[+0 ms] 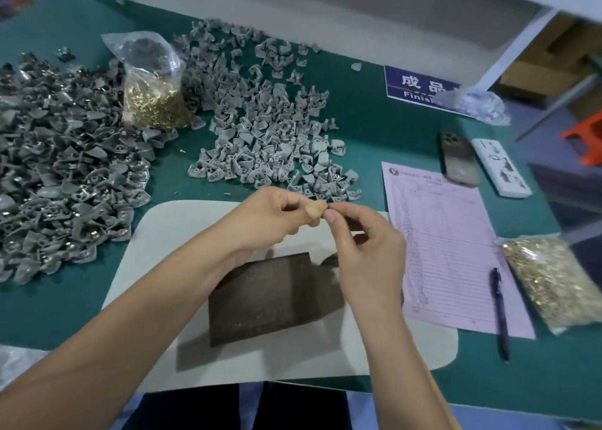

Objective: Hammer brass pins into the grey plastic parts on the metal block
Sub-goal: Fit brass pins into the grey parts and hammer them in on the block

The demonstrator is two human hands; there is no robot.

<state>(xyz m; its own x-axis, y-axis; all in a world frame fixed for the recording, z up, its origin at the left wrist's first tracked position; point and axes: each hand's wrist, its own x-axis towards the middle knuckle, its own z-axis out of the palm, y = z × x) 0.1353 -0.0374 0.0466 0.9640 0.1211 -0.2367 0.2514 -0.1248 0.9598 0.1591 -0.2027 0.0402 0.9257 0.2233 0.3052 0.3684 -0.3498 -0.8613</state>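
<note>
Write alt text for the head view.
Two bare hands, left hand and right hand, pinch a small tan piece above a dark metal block; grey plastic parts and a bag of brass pins lie beyond.

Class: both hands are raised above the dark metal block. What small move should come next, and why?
Probably lower the small tan piece, pinched between left hand and right hand, onto the dark metal block: the block's top looks bare, and neither hand holds a hammer.

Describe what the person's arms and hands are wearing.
Both forearms are bare, no sleeves showing. The left hand has a tan bandage-like wrap over one fingertip; the right hand wears nothing. No gloves, rings, watch or wristbands are visible.
</note>
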